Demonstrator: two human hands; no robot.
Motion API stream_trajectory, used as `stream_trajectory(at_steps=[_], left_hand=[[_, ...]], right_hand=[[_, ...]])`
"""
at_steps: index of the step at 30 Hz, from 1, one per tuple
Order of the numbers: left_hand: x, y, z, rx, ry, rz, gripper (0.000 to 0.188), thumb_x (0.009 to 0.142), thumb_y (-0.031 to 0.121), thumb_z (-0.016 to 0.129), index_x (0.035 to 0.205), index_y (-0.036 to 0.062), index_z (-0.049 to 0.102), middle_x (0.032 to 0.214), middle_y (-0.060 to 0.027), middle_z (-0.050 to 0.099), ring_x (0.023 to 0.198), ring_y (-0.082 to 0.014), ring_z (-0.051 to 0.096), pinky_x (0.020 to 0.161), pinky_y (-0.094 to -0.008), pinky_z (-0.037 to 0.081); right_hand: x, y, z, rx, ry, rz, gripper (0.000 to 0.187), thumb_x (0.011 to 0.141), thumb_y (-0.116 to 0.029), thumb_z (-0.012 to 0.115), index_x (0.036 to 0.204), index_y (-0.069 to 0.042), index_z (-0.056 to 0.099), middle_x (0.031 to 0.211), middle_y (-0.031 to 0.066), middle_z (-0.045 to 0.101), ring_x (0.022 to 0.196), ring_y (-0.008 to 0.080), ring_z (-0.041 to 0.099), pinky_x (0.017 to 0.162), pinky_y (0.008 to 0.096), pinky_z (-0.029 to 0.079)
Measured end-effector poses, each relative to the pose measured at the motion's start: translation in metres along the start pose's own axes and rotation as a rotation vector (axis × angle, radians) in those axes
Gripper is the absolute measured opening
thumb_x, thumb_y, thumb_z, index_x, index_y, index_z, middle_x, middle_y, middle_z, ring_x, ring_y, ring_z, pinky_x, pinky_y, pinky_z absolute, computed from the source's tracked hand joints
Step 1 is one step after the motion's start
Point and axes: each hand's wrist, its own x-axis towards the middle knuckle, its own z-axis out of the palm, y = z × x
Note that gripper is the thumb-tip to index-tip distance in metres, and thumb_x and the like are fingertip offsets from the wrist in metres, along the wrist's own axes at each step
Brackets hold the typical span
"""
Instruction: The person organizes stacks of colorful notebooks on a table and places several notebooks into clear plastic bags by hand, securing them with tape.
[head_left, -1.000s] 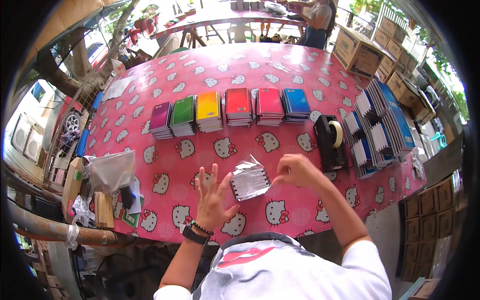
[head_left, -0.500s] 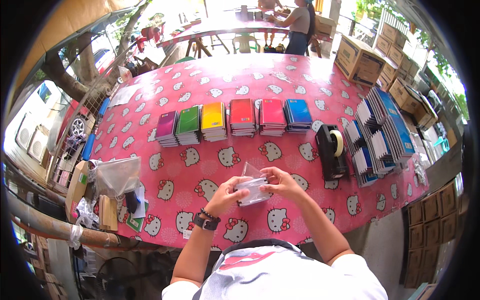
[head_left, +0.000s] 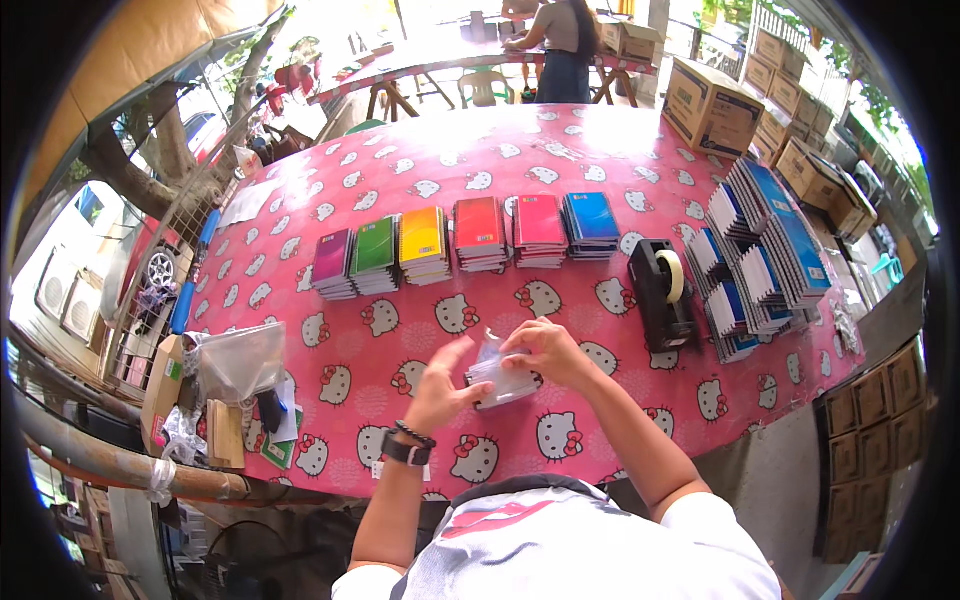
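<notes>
A small stack of notebooks in a clear plastic bag [head_left: 508, 386] rests on the table in front of me. My right hand [head_left: 550, 355] pinches the bag's loose plastic flap at the far side of the stack. My left hand [head_left: 447, 388] is beside the stack's left side, fingers stretched apart and the thumb by the near left edge; whether it touches is hard to tell. Farther off, several notebook stacks stand in a row, from a purple stack [head_left: 334, 262] to a blue stack [head_left: 594, 225]. A black tape dispenser [head_left: 662, 297] with a tape roll is to their right.
Tall piles of blue notebooks [head_left: 765, 250] stand at the right. Clear plastic bags [head_left: 240, 358] and a wooden block [head_left: 226, 434] lie at the left edge. A cardboard box [head_left: 712, 108] sits at the far right corner. Another person [head_left: 565, 45] stands by a far table.
My left hand has let go of the bagged stack and spread its fingers. My right hand has shifted onto the flap, which has been folded down. The far person has moved left.
</notes>
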Motion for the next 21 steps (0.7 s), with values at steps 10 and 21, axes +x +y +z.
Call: stream_trajectory(at_steps=[10,21], left_hand=[[0.018,-0.008,0.022,-0.386,0.014,-0.241,0.017,0.083,0.014,0.068,0.094,0.0002,0.067,0.081,-0.0019,0.065,0.073,-0.0045,0.055,0.064,-0.0219,0.046],[0.016,0.000,0.003,-0.564,-0.169,-0.256,0.051,0.078,0.008,0.070,0.124,-0.0013,0.049,0.114,-0.0110,0.058,0.100,-0.0151,0.058,0.085,-0.0283,0.048]], right_hand=[[-0.001,0.001,-0.010,0.217,-0.074,0.292,0.040,0.069,-0.023,0.080,0.098,0.001,0.065,0.085,0.0051,0.063,0.074,0.0130,0.059,0.066,0.0288,0.049],[-0.015,-0.001,0.019,0.390,0.056,0.316,0.027,0.075,-0.023,0.074,0.096,-0.007,0.070,0.097,0.0054,0.060,0.094,0.0172,0.054,0.076,0.0302,0.047]])
